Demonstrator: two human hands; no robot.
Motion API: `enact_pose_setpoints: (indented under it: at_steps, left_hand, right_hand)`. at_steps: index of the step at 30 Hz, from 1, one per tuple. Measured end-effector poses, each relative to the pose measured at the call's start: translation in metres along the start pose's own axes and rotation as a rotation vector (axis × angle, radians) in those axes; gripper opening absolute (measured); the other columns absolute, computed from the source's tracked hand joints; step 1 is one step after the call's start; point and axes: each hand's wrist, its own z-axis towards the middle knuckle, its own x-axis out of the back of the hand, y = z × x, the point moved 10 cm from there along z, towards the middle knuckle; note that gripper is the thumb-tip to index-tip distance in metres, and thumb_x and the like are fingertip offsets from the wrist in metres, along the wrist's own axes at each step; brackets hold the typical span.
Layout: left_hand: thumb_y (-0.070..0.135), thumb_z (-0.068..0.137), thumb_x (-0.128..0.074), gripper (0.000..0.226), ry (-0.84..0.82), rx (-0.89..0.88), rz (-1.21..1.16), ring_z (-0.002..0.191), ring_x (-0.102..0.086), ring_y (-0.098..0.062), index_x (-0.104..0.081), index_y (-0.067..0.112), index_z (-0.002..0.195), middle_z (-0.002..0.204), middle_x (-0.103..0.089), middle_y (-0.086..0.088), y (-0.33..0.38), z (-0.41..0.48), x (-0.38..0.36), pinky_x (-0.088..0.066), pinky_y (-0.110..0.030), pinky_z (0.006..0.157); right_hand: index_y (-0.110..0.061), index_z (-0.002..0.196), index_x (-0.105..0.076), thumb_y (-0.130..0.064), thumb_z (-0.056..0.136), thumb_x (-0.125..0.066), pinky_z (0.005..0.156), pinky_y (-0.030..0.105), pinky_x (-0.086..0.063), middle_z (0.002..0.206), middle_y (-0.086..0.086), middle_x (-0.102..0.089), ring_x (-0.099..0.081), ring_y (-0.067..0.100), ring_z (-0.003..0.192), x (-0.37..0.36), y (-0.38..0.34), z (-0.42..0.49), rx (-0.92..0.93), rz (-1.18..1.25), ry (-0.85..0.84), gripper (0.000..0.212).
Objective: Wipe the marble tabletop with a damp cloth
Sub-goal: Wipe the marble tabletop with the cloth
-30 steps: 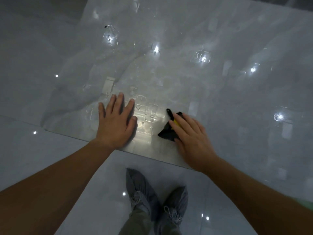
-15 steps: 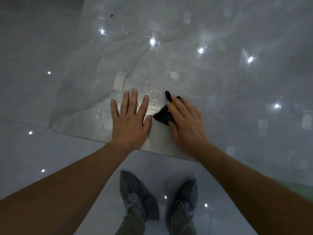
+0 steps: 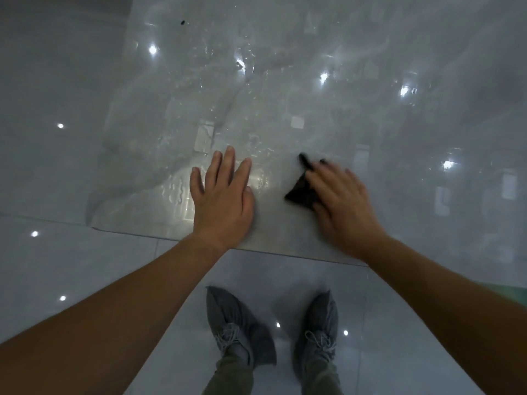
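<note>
while pinned under the straight, blurred fingers of the right hand [image 3: 339, 203], dark cloth [image 3: 299, 193] lies on the wet marble tabletop [image 3: 370, 124], one corner poking out left of that hand | left hand [image 3: 222, 201]: flat on tabletop, fingers spread, holding nothing, near cloth | below both wrists: grey shoes [image 3: 238, 329] on glossy floor [image 3: 71, 266]
</note>
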Motion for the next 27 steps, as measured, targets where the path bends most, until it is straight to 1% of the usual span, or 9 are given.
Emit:
enact_pose_setpoints:
  at_steps: [2,4,8,11,15,18,22,24,27]
  left_hand:
    - [0.039,0.101,-0.023,0.056,0.005,-0.044,0.033,0.156,-0.001,-0.021,-0.027,0.03,0.157,0.17,-0.007,-0.004,-0.004,0.001,0.002,0.0,-0.055,0.121]
    - [0.04,0.103,-0.024,0.054,0.015,-0.097,0.065,0.156,-0.002,-0.022,-0.028,0.03,0.156,0.17,-0.008,-0.005,-0.009,0.001,0.002,-0.003,-0.055,0.121]
    - [0.042,0.103,-0.017,0.056,0.034,-0.127,0.049,0.155,-0.009,-0.02,-0.035,0.028,0.154,0.169,-0.015,-0.004,-0.013,0.001,0.006,-0.008,-0.053,0.12]
    - [0.044,0.102,-0.015,0.058,0.024,-0.118,0.04,0.156,-0.007,-0.019,-0.034,0.028,0.154,0.169,-0.014,-0.003,-0.012,0.0,0.005,-0.005,-0.052,0.12]
    - [0.041,0.102,-0.021,0.056,0.016,-0.12,0.056,0.156,-0.005,-0.02,-0.032,0.027,0.156,0.169,-0.012,-0.004,-0.013,0.0,0.002,-0.003,-0.052,0.121]
    - [0.042,0.101,-0.019,0.058,0.019,-0.128,0.02,0.156,-0.006,-0.02,-0.033,0.027,0.156,0.169,-0.013,-0.004,-0.013,0.001,0.003,-0.003,-0.052,0.121]
    - [0.042,0.101,-0.015,0.059,0.02,-0.137,-0.116,0.155,-0.007,-0.016,-0.04,0.026,0.152,0.169,-0.016,-0.002,-0.017,0.0,0.009,0.001,-0.048,0.121]
    - [0.041,0.101,-0.015,0.058,-0.004,-0.14,-0.13,0.155,-0.006,-0.015,-0.04,0.026,0.151,0.169,-0.016,-0.001,-0.017,0.0,0.009,0.001,-0.048,0.122]
    - [0.04,0.1,-0.021,0.054,-0.012,-0.163,-0.079,0.154,-0.011,-0.017,-0.041,0.027,0.149,0.168,-0.018,-0.001,-0.016,0.0,0.014,-0.007,-0.048,0.119]
  right_hand:
    - [-0.016,0.154,-0.037,-0.027,0.096,-0.042,0.122,0.056,-0.022,0.164,0.007,-0.031,-0.025,0.03,0.152,0.013,0.024,0.022,-0.259,0.063,0.082,0.06]
    - [-0.015,0.156,-0.035,-0.026,0.097,-0.044,0.124,0.053,-0.018,0.165,0.006,-0.028,-0.021,0.031,0.153,0.009,0.013,0.033,-0.374,0.075,0.118,0.061]
    - [-0.014,0.154,-0.04,-0.024,0.097,-0.052,0.124,0.052,-0.02,0.164,0.007,-0.032,-0.022,0.032,0.153,-0.023,-0.067,0.01,0.0,0.032,0.018,0.059]
    - [-0.014,0.153,-0.041,-0.027,0.1,-0.048,0.124,0.052,-0.021,0.165,0.005,-0.031,-0.022,0.029,0.154,-0.021,-0.054,-0.025,0.062,0.01,-0.012,0.056]
    - [-0.015,0.154,-0.038,-0.028,0.099,-0.044,0.12,0.055,-0.026,0.165,0.006,-0.029,-0.02,0.026,0.155,-0.003,-0.01,-0.055,-0.247,0.068,0.095,0.057]
    - [-0.017,0.155,-0.033,-0.027,0.097,-0.048,0.121,0.053,-0.025,0.166,0.005,-0.026,-0.019,0.03,0.153,-0.009,-0.025,-0.05,-0.491,0.077,0.159,0.061]
    - [-0.016,0.154,-0.038,-0.028,0.097,-0.049,0.122,0.054,-0.024,0.165,0.006,-0.028,-0.02,0.032,0.154,-0.042,-0.111,-0.026,-0.108,0.039,0.023,0.059]
    - [-0.017,0.154,-0.038,-0.03,0.099,-0.046,0.122,0.055,-0.024,0.165,0.005,-0.03,-0.021,0.031,0.154,-0.043,-0.113,-0.031,0.027,0.021,-0.02,0.058]
    - [-0.017,0.154,-0.038,-0.03,0.097,-0.047,0.12,0.056,-0.025,0.165,0.005,-0.03,-0.024,0.029,0.154,-0.027,-0.071,-0.033,-0.086,0.035,0.014,0.059]
